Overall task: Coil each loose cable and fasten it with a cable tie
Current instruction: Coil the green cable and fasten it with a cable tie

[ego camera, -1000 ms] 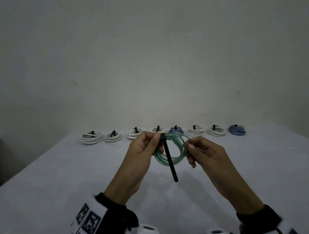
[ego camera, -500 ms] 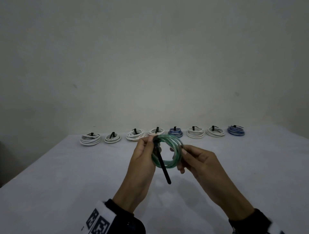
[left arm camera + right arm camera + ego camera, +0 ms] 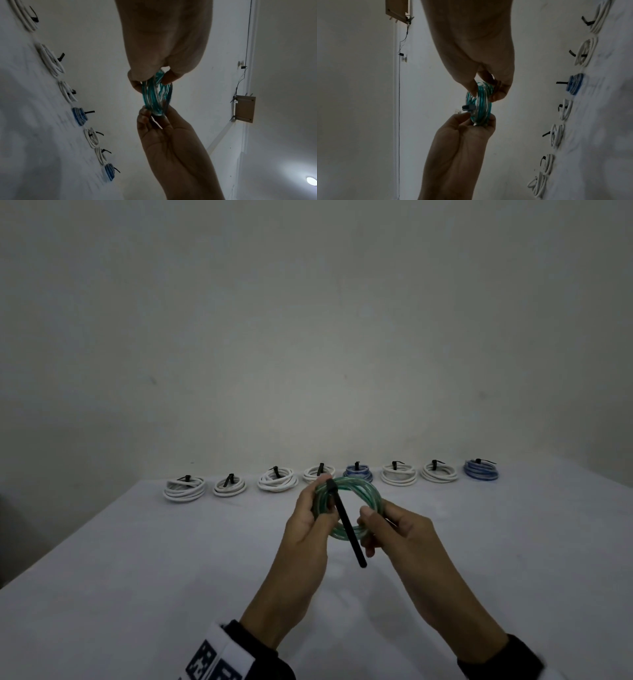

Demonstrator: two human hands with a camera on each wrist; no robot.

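Note:
I hold a green coiled cable (image 3: 359, 489) upright above the white table (image 3: 137, 559). A black cable tie (image 3: 347, 525) wraps the coil's left side, and its long tail slants down to the right. My left hand (image 3: 317, 508) pinches the coil at the tie's head. My right hand (image 3: 376, 522) pinches the coil's lower right side. In the left wrist view the green coil (image 3: 157, 94) sits between both hands' fingertips. In the right wrist view the tie's head (image 3: 468, 107) sticks out from the green coil (image 3: 482, 105).
Along the table's far edge lies a row of several tied coils, from a white coil (image 3: 184, 487) at the left to a blue coil (image 3: 481, 470) at the right, with another blue coil (image 3: 359, 472) mid-row. A plain wall stands behind.
Both hands have turned the green coil a little and drawn closer together. The tie's tail now points further to the lower right.

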